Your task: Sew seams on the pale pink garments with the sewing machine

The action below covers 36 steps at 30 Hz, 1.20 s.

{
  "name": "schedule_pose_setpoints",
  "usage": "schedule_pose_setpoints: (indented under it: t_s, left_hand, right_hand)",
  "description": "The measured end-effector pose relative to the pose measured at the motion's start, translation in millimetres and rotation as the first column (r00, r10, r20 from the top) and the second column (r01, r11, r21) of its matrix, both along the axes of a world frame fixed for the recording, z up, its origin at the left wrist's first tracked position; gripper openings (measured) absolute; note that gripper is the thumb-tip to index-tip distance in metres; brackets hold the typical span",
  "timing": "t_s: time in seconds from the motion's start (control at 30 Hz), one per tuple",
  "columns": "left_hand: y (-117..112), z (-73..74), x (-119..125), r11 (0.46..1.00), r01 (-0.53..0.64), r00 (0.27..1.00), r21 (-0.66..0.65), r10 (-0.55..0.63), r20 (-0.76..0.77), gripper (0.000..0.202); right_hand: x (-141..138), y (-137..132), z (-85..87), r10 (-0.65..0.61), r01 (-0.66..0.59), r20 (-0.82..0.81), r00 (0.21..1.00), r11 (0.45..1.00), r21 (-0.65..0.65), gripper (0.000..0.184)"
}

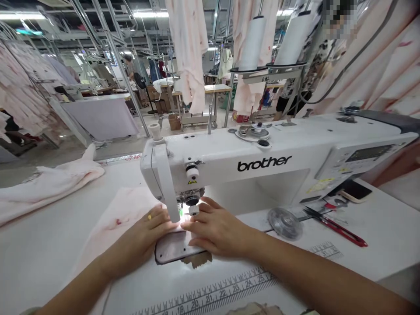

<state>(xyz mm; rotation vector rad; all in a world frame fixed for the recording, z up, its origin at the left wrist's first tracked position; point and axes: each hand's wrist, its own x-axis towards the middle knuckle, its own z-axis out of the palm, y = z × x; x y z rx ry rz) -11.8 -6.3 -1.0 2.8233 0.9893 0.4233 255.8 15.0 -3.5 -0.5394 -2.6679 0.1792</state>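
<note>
Pale pink fabric [123, 205] with small red marks lies to the left of the needle of a white Brother sewing machine [216, 164]. My left hand [154, 225] rests on this fabric, its fingers stretched toward the lit needle area. On the other side of the needle, my right hand [218, 225] has its fingers spread, with fingertips close to the presser foot. Both hands' fingertips nearly meet there. Under them is the metal needle plate [173, 251]. The fabric edge at the needle is mostly hidden by my fingers.
Right of the machine bed are a clear plastic disc [285, 223], red-handled thread snips [341, 227] and a phone [356, 191]. A printed ruler [210, 297] runs along the table front. More fabric [49, 179] lies left. Two thread cones [252, 43] stand behind; a person is partly visible.
</note>
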Motion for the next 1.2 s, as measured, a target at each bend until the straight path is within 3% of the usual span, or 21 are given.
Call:
schedule_pose_setpoints:
  t_s: [0.13,0.3,0.5,0.73,1.2]
  left_hand:
    - [-2.3,4.4,0.1,0.996,0.085,0.996,-0.015,-0.085,-0.013,0.055]
    - [4.6,0.1,-3.3,0.997,0.083,0.995,0.005,-0.083,-0.052,0.052]
    - [21.3,-5.8,-5.2,0.999,0.013,0.999,0.049,-0.010,-0.054,0.043]
    - [24.5,-2.9,-1.7,0.987,-0.098,0.987,0.126,0.113,-0.116,0.041]
    - [23.6,-1.5,-2.4,0.991,-0.129,0.991,0.034,0.130,-0.039,0.044]
  right_hand:
    - [-0.6,-1.4,0.3,0.005,-0.004,0.090,0.996,1.000,-0.019,0.030]
    - [-2.9,-2.3,1.6,-0.048,0.050,0.140,0.989,0.999,-0.008,0.035]
    - [-2.7,-1.1,-1.9,-0.141,0.144,0.147,0.979,0.990,-0.009,0.053]
    - [-1.2,0.4,-1.9,-0.148,0.154,0.137,0.980,0.987,-0.037,0.048]
    - [0.4,0.8,-2.0,-0.159,0.171,0.126,0.979,0.981,-0.093,0.043]
